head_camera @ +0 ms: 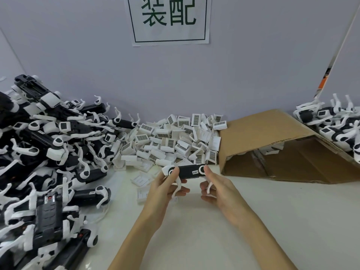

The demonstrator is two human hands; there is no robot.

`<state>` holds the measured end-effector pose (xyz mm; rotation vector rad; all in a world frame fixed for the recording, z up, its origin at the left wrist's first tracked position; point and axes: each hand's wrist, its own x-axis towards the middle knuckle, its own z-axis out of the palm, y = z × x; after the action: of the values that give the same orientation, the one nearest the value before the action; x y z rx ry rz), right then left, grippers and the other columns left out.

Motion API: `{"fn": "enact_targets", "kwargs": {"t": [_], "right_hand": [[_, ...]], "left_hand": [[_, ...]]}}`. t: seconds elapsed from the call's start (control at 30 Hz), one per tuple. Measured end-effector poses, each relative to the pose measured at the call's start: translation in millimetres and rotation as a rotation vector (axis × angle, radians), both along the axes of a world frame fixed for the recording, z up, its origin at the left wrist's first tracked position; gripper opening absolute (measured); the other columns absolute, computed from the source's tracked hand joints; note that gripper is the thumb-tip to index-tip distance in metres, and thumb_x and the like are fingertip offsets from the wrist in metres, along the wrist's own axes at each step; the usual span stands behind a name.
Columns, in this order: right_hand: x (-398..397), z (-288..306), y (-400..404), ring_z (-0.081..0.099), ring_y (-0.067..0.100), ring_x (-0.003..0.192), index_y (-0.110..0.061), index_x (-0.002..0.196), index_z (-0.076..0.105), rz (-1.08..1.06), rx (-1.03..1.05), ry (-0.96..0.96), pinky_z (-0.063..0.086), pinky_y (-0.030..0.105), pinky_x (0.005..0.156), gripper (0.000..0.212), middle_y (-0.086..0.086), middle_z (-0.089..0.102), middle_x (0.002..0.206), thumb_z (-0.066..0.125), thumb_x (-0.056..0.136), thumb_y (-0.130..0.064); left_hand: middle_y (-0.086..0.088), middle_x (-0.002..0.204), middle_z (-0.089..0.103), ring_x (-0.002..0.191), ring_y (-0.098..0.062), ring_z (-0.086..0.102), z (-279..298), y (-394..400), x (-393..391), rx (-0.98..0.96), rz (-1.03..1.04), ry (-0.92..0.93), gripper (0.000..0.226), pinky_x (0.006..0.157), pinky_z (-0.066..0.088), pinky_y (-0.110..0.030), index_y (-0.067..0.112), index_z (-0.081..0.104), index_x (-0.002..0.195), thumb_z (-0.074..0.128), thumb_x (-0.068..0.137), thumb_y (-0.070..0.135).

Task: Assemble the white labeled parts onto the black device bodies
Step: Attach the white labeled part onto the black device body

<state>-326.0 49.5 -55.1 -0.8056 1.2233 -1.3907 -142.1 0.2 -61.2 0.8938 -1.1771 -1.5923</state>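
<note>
Black device body [188, 172] held level between both hands — left hand [164, 189] fingers clamped on it, right hand [218, 187] fingers loosely apart.

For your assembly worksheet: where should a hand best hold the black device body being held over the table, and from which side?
Grip the black device body by its straight middle bar, from below and the near side. It lies level, and the white round ends and dangling clips leave that bar as the plain, flat hold.

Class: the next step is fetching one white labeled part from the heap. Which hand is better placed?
Right. The left hand grips the black body; the right hand, fingers relaxed, only steadies its end.
</note>
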Motion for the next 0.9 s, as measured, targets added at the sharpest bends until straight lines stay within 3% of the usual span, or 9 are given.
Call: {"fn": "enact_targets", "kwargs": {"t": [0.1, 0.3, 0.43, 0.53, 0.67, 0.9], "right_hand": [[-2, 0, -1, 0.07, 0.015, 0.072, -0.02, 0.113, 0.077, -0.007, 0.02, 0.077, 0.061, 0.034, 0.077, 0.073, 0.004, 0.074, 0.082, 0.077, 0.068, -0.078], [-2, -1, 1, 0.072, 0.018, 0.078, -0.012, 0.105, 0.076, -0.13, -0.084, 0.263, 0.06, 0.04, 0.083, 0.079, 0.006, 0.076, 0.086, 0.064, 0.066, -0.08], [-5, 2, 4, 0.066, 0.013, 0.075, -0.011, 0.101, 0.076, -0.159, -0.142, 0.316, 0.052, 0.032, 0.078, 0.078, 0.001, 0.07, 0.077, 0.06, 0.068, -0.08], [-7, 3, 5, 0.072, 0.018, 0.084, -0.017, 0.103, 0.078, -0.107, -0.141, 0.338, 0.053, 0.029, 0.082, 0.067, 0.0, 0.077, 0.085, 0.06, 0.078, -0.077], [-3, 3, 5, 0.075, 0.023, 0.095, -0.018, 0.113, 0.075, -0.041, -0.148, 0.305, 0.058, 0.04, 0.088, 0.061, 0.004, 0.079, 0.098, 0.058, 0.084, -0.069], [0, 3, 8, 0.071, 0.028, 0.094, -0.028, 0.115, 0.072, -0.032, -0.229, 0.376, 0.057, 0.032, 0.077, 0.053, 0.003, 0.076, 0.097, 0.054, 0.092, -0.073]], "left_hand": [[-0.02, 0.118, 0.078, 0.101, -0.035, 0.078, 0, 0, 0, -0.009, -0.024, -0.01, 0.06, 0.093, 0.059, -0.042, 0.014, 0.073, 0.13, 0.075, 0.087, 0.055], [-0.013, 0.123, 0.079, 0.116, -0.032, 0.076, 1, -1, 5, -0.005, -0.117, -0.066, 0.061, 0.109, 0.053, -0.047, 0.012, 0.073, 0.133, 0.073, 0.091, 0.056], [-0.014, 0.119, 0.08, 0.112, -0.033, 0.077, 3, 2, 5, -0.046, -0.125, -0.089, 0.067, 0.103, 0.057, -0.044, 0.014, 0.076, 0.13, 0.075, 0.086, 0.064], [-0.012, 0.115, 0.081, 0.108, -0.031, 0.078, 5, 4, 4, -0.092, -0.078, -0.106, 0.059, 0.105, 0.056, -0.047, 0.021, 0.078, 0.126, 0.072, 0.087, 0.065], [-0.008, 0.115, 0.081, 0.109, -0.027, 0.077, 8, 5, 8, -0.123, -0.039, -0.098, 0.058, 0.111, 0.048, -0.043, 0.027, 0.081, 0.122, 0.073, 0.082, 0.069], [-0.001, 0.106, 0.082, 0.099, -0.018, 0.077, 15, 9, 10, -0.181, 0.004, -0.11, 0.058, 0.09, 0.047, -0.026, 0.031, 0.082, 0.114, 0.07, 0.078, 0.074]]}}
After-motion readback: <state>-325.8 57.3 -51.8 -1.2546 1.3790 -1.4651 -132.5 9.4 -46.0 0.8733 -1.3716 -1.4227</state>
